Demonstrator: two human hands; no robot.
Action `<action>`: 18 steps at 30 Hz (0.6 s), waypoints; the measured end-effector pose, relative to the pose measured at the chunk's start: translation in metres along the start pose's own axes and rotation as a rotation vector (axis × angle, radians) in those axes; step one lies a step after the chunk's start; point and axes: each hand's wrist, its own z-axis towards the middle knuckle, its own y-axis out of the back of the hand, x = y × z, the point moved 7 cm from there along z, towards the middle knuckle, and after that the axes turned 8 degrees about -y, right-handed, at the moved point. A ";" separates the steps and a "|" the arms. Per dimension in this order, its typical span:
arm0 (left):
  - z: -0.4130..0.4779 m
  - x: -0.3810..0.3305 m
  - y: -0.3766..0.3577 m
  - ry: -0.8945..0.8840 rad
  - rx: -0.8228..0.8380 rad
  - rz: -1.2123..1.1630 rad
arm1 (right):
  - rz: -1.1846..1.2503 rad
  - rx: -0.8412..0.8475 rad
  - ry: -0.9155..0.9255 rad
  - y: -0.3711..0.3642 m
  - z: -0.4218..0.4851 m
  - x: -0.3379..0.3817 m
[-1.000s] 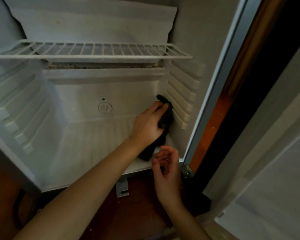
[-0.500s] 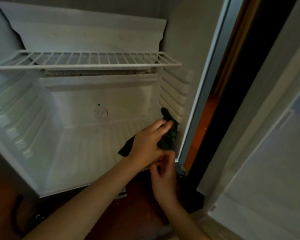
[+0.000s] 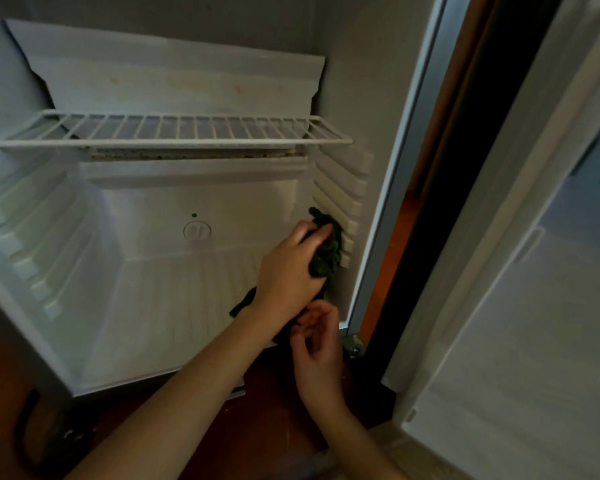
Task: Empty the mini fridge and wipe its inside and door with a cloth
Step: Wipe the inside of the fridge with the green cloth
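The only marking on the mini fridge (image 3: 146, 306) is a round dial (image 3: 197, 231) on the back wall, with a green dot (image 3: 194, 215) just above it at 12 o'clock. What is embossed on the dial is too blurred to read.

The dark green cloth (image 3: 328, 254) sits at 3 o'clock in the cavity, against the lowest shelf ribs (image 3: 343, 188) of the right wall. The left hand (image 3: 288, 275) presses it there, fingers together and laid fairly straight over the bunched fabric. A tail of the cloth hangs below the wrist.

The right hand (image 3: 317, 344) is just beneath at 5 o'clock, by the front lip, fingers curled. I cannot tell whether it pinches the tail.

A white wire shelf (image 3: 174, 142) spans the cavity at 12 o'clock. The open door (image 3: 534, 306) stands at 3 o'clock, its metal hinge (image 3: 353, 347) just beside the right hand.
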 end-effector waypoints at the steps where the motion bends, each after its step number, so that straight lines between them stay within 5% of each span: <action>1: 0.001 -0.004 0.000 -0.048 0.012 0.060 | 0.000 0.001 0.004 0.000 0.001 0.000; 8: -0.002 -0.030 0.007 -0.350 0.063 0.210 | 0.014 0.012 -0.005 -0.001 0.003 -0.006; 18: 0.001 -0.027 0.006 -0.297 0.048 0.179 | 0.028 0.024 -0.018 -0.002 0.001 -0.004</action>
